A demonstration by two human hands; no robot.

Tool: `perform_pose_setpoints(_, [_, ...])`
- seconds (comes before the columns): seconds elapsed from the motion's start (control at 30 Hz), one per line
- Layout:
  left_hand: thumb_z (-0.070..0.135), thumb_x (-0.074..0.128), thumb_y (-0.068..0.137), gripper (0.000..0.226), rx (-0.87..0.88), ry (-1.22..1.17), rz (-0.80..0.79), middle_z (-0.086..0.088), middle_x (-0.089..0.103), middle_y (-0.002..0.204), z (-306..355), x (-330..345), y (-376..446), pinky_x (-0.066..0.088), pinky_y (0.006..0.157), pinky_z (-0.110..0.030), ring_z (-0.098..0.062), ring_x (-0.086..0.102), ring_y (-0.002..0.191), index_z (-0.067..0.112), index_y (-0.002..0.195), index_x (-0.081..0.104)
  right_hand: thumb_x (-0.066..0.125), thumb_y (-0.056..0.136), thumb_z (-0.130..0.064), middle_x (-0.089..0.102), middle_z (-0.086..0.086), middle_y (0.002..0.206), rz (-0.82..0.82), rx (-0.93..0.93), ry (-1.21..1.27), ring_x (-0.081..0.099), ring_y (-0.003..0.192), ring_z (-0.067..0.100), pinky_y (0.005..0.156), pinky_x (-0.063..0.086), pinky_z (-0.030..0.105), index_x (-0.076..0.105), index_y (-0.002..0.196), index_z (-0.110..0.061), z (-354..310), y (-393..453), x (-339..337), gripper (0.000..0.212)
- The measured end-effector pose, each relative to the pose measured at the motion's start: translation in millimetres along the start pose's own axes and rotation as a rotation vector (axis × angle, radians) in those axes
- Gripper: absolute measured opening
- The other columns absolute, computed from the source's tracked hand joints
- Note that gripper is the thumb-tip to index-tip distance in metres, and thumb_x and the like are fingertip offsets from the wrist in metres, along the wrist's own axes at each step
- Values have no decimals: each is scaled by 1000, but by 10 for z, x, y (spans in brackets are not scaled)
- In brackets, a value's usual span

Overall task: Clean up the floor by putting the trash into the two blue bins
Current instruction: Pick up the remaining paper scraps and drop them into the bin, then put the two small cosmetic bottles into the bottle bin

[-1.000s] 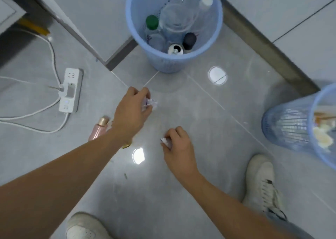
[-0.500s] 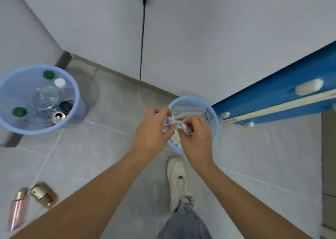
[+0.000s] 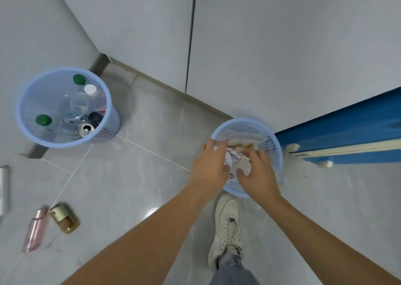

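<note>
Both of my hands hover over the right blue bin [image 3: 276, 152], which holds paper and food scraps. My left hand [image 3: 209, 165] and my right hand [image 3: 258, 175] have their fingers spread, and a crumpled white paper scrap [image 3: 233, 158] sits between them inside the bin's mouth, touched by neither as far as I can see. The left blue bin [image 3: 26, 122] stands by the wall corner and holds plastic bottles and a can. On the floor at the lower left lie a pink bottle [image 3: 34, 230] and a gold-capped small bottle [image 3: 65, 219].
A blue piece of furniture [image 3: 338, 130] stands right of the right bin. My white shoe [image 3: 226, 226] is just below that bin. A power strip [image 3: 4, 189] shows at the left edge. Grey walls close the far side.
I picked small scraps off the floor with both hands, turned right and carried them over the right bin. My fingers have now spread and the paper is out of my grip.
</note>
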State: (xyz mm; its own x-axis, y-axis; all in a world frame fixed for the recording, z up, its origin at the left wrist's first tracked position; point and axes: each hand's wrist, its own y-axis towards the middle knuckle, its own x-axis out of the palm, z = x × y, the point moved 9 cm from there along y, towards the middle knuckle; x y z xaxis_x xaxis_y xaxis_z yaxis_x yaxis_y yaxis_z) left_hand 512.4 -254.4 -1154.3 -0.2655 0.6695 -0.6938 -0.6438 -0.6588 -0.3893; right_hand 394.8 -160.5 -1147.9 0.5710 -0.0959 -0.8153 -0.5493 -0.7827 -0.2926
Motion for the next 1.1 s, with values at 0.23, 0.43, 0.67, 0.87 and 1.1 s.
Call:
perform_pose_setpoints(0.23, [28, 59, 93, 47, -121, -103, 205, 0, 48, 125, -1097, -1017, -1007, 53, 82, -37, -21, 49, 116, 27, 139, 47, 70, 81, -3, 54, -6, 112, -123, -191, 53, 53, 102, 10, 84, 45, 26, 59, 118, -21, -1444, -325, 562, 43])
perform_pose_setpoints(0.43, [30, 57, 96, 37, -361, -107, 328, 7, 49, 123, -2696, -1595, -2190, 55, 83, -39, -14, 52, 117, 29, 132, 50, 70, 78, -3, 55, -11, 103, -270, -361, 75, 56, 95, 10, 79, 54, 33, 61, 106, -25, -2726, -816, 1625, 37])
perform_pose_setpoints(0.67, [28, 60, 95, 37, -665, -131, 433, 8, 52, 128, -4339, -1505, -3459, 57, 79, -38, -17, 54, 114, 28, 131, 51, 70, 84, -11, 51, -10, 103, -486, -407, 36, 56, 95, 9, 82, 54, 33, 60, 107, -26, -3465, -1420, 3217, 30])
perform_pose_setpoints(0.87, [30, 62, 93, 36, -833, -150, 424, 1, 54, 113, -5377, -793, -3905, 55, 75, -38, -22, 54, 103, 20, 127, 53, 71, 88, -30, 51, -1, 114, -616, -328, -94, 59, 101, 20, 85, 54, 38, 55, 116, -24, -3351, -1773, 4616, 33])
perform_pose_setpoints(1.1, [31, 62, 91, 44, -782, -82, 497, -8, 55, 117, -6035, -580, -3431, 53, 77, -46, -30, 53, 104, 18, 132, 54, 71, 87, -34, 46, 5, 123, -441, -392, -174, 51, 112, 30, 80, 48, 39, 46, 133, -27, -3452, -1636, 5441, 53])
